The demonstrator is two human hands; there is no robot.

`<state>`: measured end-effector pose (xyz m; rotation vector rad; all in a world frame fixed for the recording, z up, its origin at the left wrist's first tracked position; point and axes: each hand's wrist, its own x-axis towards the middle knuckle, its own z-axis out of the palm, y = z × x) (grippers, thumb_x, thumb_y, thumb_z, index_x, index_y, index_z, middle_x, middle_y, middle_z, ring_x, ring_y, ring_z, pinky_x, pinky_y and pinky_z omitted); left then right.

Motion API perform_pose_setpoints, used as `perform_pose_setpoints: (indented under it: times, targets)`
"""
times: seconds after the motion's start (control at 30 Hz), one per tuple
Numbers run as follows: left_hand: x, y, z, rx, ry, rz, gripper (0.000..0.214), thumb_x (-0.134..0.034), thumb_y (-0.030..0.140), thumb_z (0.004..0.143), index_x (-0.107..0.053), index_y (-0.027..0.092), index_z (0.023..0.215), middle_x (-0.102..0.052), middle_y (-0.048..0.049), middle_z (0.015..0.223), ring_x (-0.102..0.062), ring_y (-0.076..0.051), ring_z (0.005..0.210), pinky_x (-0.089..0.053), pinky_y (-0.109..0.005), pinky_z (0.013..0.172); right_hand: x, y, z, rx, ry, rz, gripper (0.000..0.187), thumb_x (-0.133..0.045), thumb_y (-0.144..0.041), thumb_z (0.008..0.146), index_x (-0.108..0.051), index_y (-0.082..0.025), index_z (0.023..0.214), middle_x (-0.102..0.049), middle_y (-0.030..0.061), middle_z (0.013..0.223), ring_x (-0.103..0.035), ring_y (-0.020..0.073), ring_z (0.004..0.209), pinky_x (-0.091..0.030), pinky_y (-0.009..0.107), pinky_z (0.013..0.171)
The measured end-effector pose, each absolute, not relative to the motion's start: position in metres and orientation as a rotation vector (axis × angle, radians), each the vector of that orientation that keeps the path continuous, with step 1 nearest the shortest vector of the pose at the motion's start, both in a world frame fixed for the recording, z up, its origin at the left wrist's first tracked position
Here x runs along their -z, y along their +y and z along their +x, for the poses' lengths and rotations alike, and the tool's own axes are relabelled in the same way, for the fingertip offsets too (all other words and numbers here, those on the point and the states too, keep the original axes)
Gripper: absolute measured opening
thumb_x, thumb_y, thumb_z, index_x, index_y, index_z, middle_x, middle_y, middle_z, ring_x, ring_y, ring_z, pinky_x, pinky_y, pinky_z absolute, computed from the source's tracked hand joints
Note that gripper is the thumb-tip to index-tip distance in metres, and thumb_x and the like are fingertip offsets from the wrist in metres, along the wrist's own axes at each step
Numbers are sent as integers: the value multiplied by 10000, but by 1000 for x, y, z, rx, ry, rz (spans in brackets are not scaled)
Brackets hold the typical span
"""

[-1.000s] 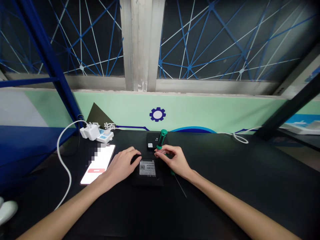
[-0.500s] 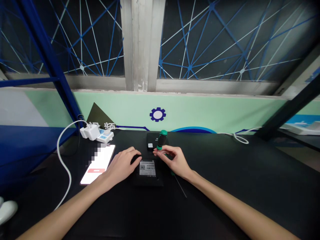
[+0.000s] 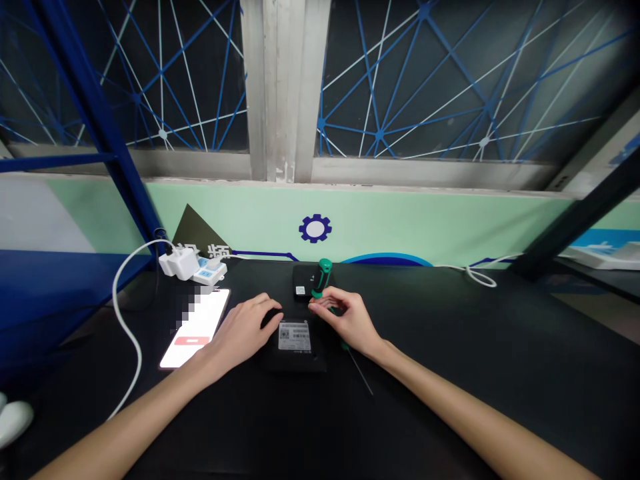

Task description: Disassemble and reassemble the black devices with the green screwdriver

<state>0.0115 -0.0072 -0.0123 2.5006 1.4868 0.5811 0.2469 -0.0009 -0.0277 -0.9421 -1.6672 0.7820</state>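
1. The right hand (image 3: pixel 354 325) over there pinches a near-upright screwdriver (image 3: pixel 323 275) by the far edge of the box (image 3: pixel 295 361).
2. The left hand (image 3: pixel 251 324) sits at its left.
3. A phone (image 3: pixel 199 321) glows nearby.

On the counter (image 3: pixel 450 347), a device (image 3: pixel 295 343) lies between the left hand (image 3: pixel 250 325) and right hand (image 3: pixel 354 323), a box (image 3: pixel 303 279) behind it. Left lies a phone (image 3: pixel 196 331), a power strip (image 3: pixel 210 272) behind that. The right hand's screwdriver (image 3: pixel 321 279) stands before the box; a second screwdriver (image 3: pixel 360 372) lies right of the device.

Dark windows (image 3: pixel 440 80) patterned with blue and white lines are rising above a pale green wall (image 3: pixel 400 227); a blue metal post (image 3: pixel 93 117) is flanking a black table (image 3: pixel 475 320).
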Motion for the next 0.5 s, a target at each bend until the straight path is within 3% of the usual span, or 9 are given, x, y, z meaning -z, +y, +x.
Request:
perform_pose_setpoints:
  times: [0.17,0.5]
  targets:
    - [13,-7,11,-571,1489,2503,282,-446,364,998,-687,262,1103,-674,-16,1033,-661,-184,772,-454,-283,635,24,-4,247,-817,-1721,-900,248,-693,-436,869,-745,-196,842,-794,90,899,-761,266,846,-617,390,816]
    - [13,-7,12,-563,1492,2507,277,-449,373,999,-681,267,1107,-671,-9,1045,-659,-175,757,-438,-281,614,27,-3,246,-775,-1705,-911,239,-697,-418,874,-738,-194,800,-788,75,815,-762,257,798,-619,356,755]
